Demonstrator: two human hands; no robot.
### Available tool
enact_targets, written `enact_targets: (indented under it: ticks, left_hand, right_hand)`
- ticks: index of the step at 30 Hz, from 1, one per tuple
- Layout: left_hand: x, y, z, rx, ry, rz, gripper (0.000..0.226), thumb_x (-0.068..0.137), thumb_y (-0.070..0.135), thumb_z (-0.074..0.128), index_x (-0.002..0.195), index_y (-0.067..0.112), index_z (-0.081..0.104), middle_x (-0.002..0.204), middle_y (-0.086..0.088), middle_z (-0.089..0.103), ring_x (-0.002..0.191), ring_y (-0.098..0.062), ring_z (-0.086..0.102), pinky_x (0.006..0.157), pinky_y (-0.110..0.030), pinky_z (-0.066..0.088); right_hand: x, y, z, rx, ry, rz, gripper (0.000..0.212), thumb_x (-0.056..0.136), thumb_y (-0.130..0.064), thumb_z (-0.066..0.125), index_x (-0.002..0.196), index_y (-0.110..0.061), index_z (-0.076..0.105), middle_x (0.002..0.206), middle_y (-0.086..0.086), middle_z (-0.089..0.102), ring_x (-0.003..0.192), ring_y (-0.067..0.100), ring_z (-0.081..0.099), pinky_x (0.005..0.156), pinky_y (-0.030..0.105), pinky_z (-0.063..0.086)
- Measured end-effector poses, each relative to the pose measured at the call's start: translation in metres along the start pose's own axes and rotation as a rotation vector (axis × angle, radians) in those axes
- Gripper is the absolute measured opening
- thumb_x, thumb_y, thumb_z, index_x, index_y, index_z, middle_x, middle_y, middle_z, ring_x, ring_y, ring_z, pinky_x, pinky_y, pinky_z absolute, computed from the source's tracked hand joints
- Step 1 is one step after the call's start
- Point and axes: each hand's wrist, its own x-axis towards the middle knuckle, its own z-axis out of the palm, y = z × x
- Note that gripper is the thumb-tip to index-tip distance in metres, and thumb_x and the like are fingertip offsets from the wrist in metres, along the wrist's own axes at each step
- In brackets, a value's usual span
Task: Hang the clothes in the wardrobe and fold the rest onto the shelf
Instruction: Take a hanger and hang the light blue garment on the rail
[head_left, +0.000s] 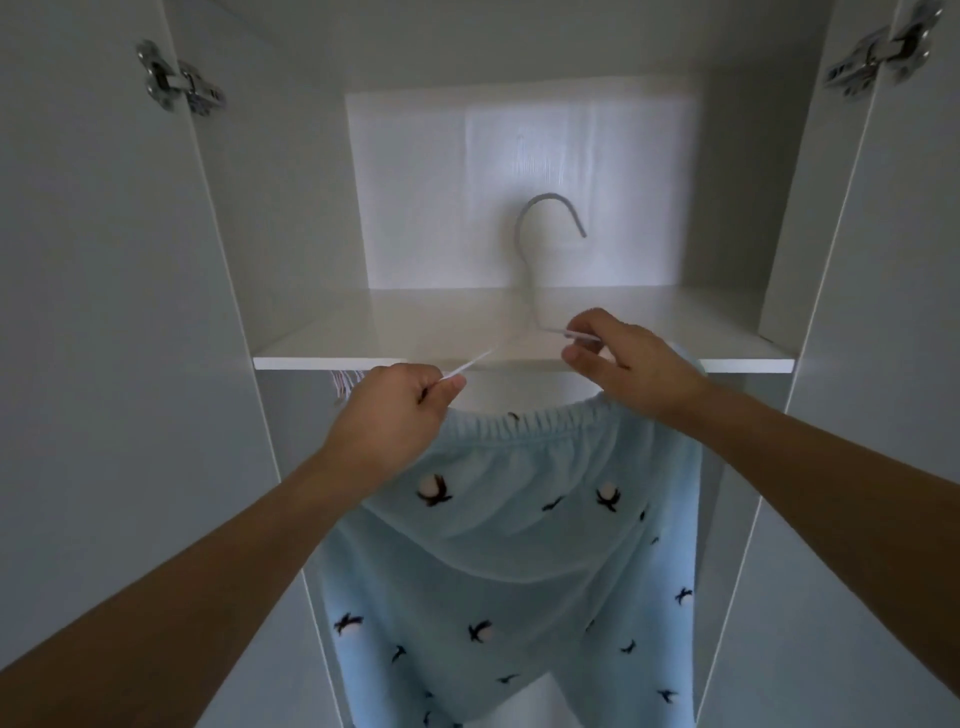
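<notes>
Wardrobe doors stand open, left hinge (179, 78) in view. Left hand (395, 410) pinches the left arm of a wire hanger (540, 228), fingers curled tight round it. Blue pants (514, 519) hang from the hanger by the waistband, in front of the shelf (519, 358) edge. Right hand (628, 364) pinches the right arm. Held at both ends, probably to keep the hanger level and the hook upright. Rail not visible; likely under the shelf.
</notes>
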Motion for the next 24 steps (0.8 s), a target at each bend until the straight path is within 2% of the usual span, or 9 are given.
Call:
enact_targets:
  ticks: [1,3,6,9,12,14,18,22,24]
  left_hand:
    - [-0.001,0.006,0.002,0.01,-0.014,0.007,0.051,0.097,0.04,0.048,0.055,0.013,0.038,0.051,-0.001,0.042,0.053,-0.021,0.043,0.055,-0.033,0.036]
    - [-0.004,0.014,0.005,0.055,-0.057,0.036,0.05,0.099,0.038,0.045,0.054,0.015,0.038,0.053,0.001,0.043,0.055,-0.019,0.043,0.054,-0.032,0.031]
    - [-0.006,0.011,0.001,0.07,-0.237,-0.017,0.049,0.1,0.036,0.043,0.054,0.017,0.041,0.057,0.002,0.046,0.057,-0.012,0.044,0.053,-0.028,0.029]
    - [-0.004,0.002,-0.018,0.144,-0.508,-0.084,0.043,0.098,0.036,0.046,0.059,0.02,0.052,0.064,0.002,0.055,0.065,-0.014,0.054,0.057,-0.026,0.036]
    - [0.001,0.001,-0.029,0.074,-0.66,-0.127,0.035,0.094,0.037,0.051,0.079,0.012,0.069,0.08,-0.003,0.067,0.079,-0.018,0.063,0.072,-0.031,0.048]
    - [0.002,0.008,-0.029,-0.152,-0.62,-0.172,0.033,0.095,0.036,0.05,0.087,0.011,0.07,0.083,-0.001,0.068,0.077,-0.015,0.061,0.072,-0.028,0.047]
    - [0.0,0.025,-0.013,-0.621,-0.505,-0.28,0.033,0.098,0.028,0.048,0.073,0.018,0.066,0.07,0.004,0.059,0.072,-0.014,0.052,0.074,-0.028,0.043]
    - [-0.002,0.036,0.004,-0.612,-0.45,-0.206,0.033,0.099,0.024,0.046,0.073,0.017,0.066,0.057,0.007,0.05,0.054,-0.01,0.041,0.053,-0.021,0.036]
    - [-0.003,0.037,0.011,-0.574,-0.46,-0.164,0.032,0.099,0.024,0.045,0.077,0.016,0.067,0.055,0.009,0.048,0.049,-0.008,0.039,0.047,-0.018,0.032]
  right_hand:
    - [0.003,-0.013,0.002,0.118,-0.05,0.04,0.039,0.093,-0.054,0.043,0.108,-0.02,0.053,0.087,-0.004,0.061,0.076,0.013,0.056,0.066,0.027,0.045]
    - [0.013,-0.036,0.005,0.223,-0.07,0.1,0.05,0.091,-0.058,0.045,0.096,-0.01,0.059,0.077,-0.004,0.058,0.068,0.011,0.052,0.064,0.024,0.041]
    - [0.025,-0.052,0.008,0.074,-0.083,0.168,0.055,0.092,-0.055,0.045,0.073,-0.005,0.057,0.067,0.003,0.054,0.059,0.014,0.049,0.062,0.027,0.038]
    - [0.029,-0.055,0.015,-0.05,-0.09,0.184,0.05,0.096,-0.046,0.044,0.07,-0.004,0.056,0.067,0.008,0.054,0.053,0.012,0.044,0.056,0.027,0.034]
    - [0.035,-0.066,0.022,-0.05,-0.101,0.17,0.048,0.097,-0.044,0.044,0.066,-0.008,0.053,0.066,0.005,0.056,0.052,0.01,0.044,0.055,0.026,0.034]
    - [0.038,-0.074,0.018,-0.035,-0.08,0.164,0.047,0.098,-0.041,0.044,0.062,-0.011,0.046,0.061,0.003,0.048,0.052,0.011,0.041,0.056,0.028,0.033]
    - [0.038,-0.076,0.001,0.004,-0.031,0.18,0.048,0.098,-0.041,0.042,0.071,-0.004,0.054,0.072,0.008,0.056,0.059,0.012,0.045,0.06,0.027,0.036]
    - [0.029,-0.068,-0.012,-0.043,-0.036,0.223,0.041,0.099,-0.039,0.043,0.075,-0.012,0.061,0.072,-0.009,0.058,0.058,0.0,0.049,0.057,0.013,0.032]
    - [0.026,-0.065,-0.015,-0.101,-0.04,0.232,0.038,0.098,-0.037,0.045,0.079,-0.01,0.064,0.075,-0.005,0.058,0.062,0.003,0.051,0.056,0.013,0.033]
